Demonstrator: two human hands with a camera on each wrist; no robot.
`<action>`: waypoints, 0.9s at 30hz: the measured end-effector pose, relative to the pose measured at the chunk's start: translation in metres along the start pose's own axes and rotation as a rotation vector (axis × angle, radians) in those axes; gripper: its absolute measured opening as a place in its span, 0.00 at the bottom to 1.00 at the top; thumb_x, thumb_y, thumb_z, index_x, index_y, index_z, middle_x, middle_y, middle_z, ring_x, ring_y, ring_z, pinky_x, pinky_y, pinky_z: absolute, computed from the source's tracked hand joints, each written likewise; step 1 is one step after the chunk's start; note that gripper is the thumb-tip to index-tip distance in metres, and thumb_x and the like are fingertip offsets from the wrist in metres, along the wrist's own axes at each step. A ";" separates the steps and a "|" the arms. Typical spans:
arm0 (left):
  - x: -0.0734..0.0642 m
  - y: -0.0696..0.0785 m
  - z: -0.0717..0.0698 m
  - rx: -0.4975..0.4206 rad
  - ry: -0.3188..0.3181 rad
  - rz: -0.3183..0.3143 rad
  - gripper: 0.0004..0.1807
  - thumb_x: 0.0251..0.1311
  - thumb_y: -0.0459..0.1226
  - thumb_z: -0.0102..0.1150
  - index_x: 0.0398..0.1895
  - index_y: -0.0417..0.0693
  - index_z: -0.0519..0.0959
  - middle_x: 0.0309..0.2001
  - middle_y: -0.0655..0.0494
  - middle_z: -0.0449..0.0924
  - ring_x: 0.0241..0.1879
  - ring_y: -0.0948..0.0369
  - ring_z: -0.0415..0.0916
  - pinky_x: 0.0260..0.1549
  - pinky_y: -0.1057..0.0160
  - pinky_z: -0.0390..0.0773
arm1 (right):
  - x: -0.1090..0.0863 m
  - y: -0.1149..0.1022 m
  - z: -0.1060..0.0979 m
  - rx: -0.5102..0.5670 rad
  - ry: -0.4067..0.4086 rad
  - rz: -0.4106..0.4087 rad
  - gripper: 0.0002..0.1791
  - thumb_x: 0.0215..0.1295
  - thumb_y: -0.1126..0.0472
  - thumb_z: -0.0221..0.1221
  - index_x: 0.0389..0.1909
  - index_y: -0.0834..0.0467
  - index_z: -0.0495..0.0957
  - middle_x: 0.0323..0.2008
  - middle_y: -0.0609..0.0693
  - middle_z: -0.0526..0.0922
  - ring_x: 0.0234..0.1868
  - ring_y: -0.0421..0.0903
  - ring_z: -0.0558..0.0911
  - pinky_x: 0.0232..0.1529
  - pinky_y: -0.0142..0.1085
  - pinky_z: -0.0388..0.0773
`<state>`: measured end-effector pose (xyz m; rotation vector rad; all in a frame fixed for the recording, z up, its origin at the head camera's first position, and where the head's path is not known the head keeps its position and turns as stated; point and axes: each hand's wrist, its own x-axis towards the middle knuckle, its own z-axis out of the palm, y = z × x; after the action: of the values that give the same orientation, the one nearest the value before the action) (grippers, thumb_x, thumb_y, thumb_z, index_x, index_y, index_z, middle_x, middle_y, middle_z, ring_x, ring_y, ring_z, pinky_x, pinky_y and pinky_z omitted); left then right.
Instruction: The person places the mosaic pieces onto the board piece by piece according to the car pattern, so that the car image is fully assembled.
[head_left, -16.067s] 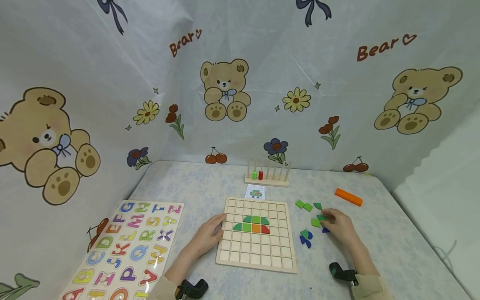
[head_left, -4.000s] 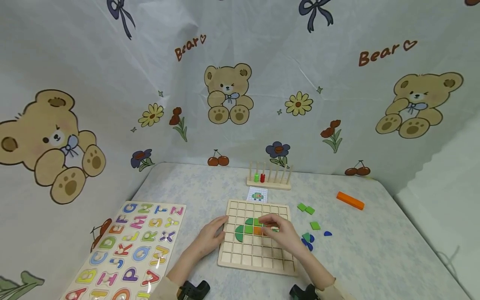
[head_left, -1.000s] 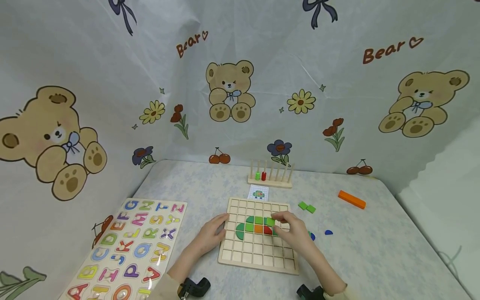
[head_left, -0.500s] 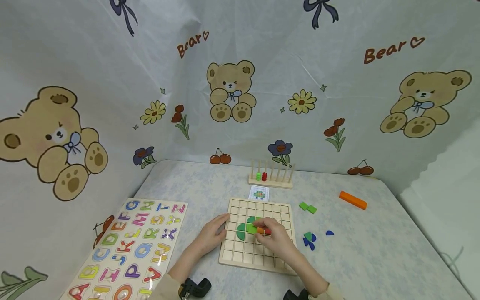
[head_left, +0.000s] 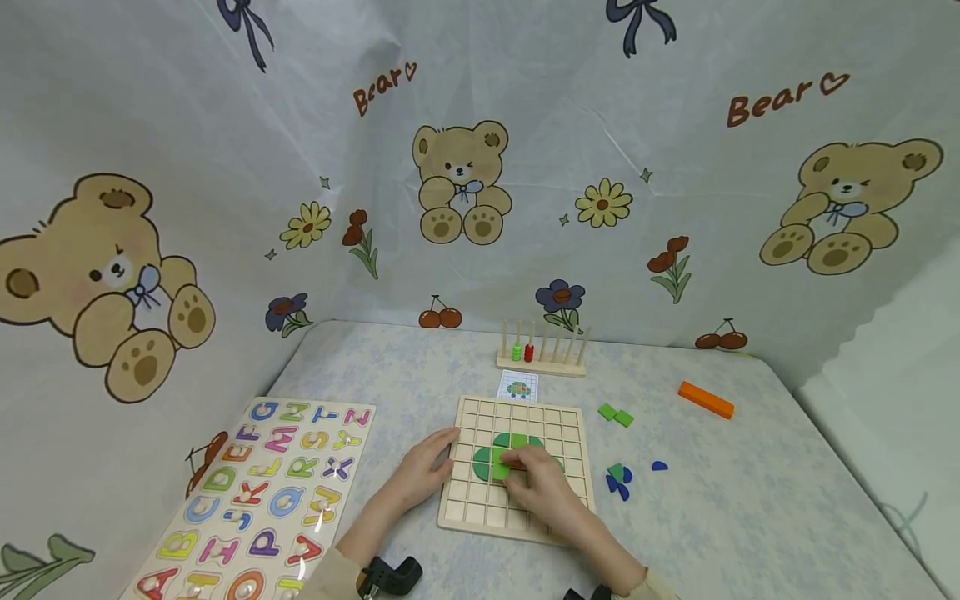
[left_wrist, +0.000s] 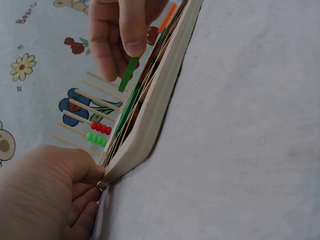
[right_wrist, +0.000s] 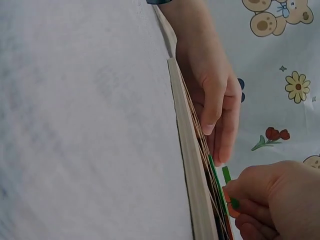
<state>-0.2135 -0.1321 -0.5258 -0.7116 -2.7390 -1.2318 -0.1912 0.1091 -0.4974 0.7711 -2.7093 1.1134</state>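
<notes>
In the head view, a wooden grid board (head_left: 480,510) lies on the table with several green pieces (head_left: 482,464) set in its cells. My left hand (head_left: 417,472) holds the board's left edge, its thumb at the rim in the left wrist view. Over the middle of the board, my right hand (head_left: 545,490) pinches a green square tile (left_wrist: 128,75) between thumb and fingers, tilted and close above the cells. That hand hides part of the pattern. Behind the board lies a small picture card (head_left: 518,387) with a gridded drawing.
Right of the board lie two green squares (head_left: 616,415), a small cluster of blue pieces (head_left: 618,486) with a green one, and a lone blue piece (head_left: 659,466). Farther out is an orange bar (head_left: 706,400). A peg rack (head_left: 540,364) stands behind; a letter board (head_left: 255,500) lies left.
My right hand has carried the green square from the board's right side leftward, then lowered it. That square earlier lay on the table. Green quarter pieces were added to the board. My left hand stayed put.
</notes>
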 end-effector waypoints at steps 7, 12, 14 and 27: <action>0.000 0.002 0.000 -0.016 0.008 -0.012 0.28 0.63 0.29 0.51 0.67 0.34 0.63 0.65 0.42 0.63 0.65 0.48 0.59 0.63 0.49 0.61 | -0.001 0.006 0.004 -0.059 0.019 -0.062 0.15 0.55 0.69 0.64 0.45 0.61 0.79 0.43 0.47 0.79 0.46 0.44 0.75 0.46 0.38 0.76; 0.001 0.004 -0.001 -0.012 0.008 -0.021 0.28 0.64 0.29 0.50 0.67 0.35 0.62 0.66 0.42 0.63 0.66 0.49 0.59 0.63 0.50 0.61 | 0.000 0.007 0.003 -0.061 0.024 -0.088 0.15 0.55 0.68 0.64 0.45 0.60 0.80 0.43 0.48 0.80 0.46 0.43 0.75 0.45 0.37 0.76; 0.001 0.004 -0.001 -0.007 0.009 -0.020 0.27 0.64 0.29 0.50 0.67 0.35 0.62 0.66 0.42 0.63 0.66 0.49 0.59 0.63 0.50 0.61 | 0.000 0.008 0.003 -0.061 0.019 -0.096 0.15 0.55 0.68 0.64 0.46 0.60 0.80 0.44 0.48 0.80 0.46 0.43 0.75 0.45 0.37 0.76; 0.000 0.004 0.001 -0.018 0.006 -0.022 0.28 0.64 0.29 0.51 0.67 0.35 0.62 0.66 0.42 0.63 0.66 0.49 0.59 0.63 0.50 0.60 | 0.000 0.010 0.005 -0.040 0.014 -0.107 0.14 0.56 0.67 0.65 0.45 0.59 0.80 0.44 0.47 0.80 0.47 0.44 0.76 0.47 0.39 0.76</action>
<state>-0.2115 -0.1295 -0.5240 -0.6794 -2.7417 -1.2628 -0.1957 0.1119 -0.5069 0.8867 -2.6359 1.0348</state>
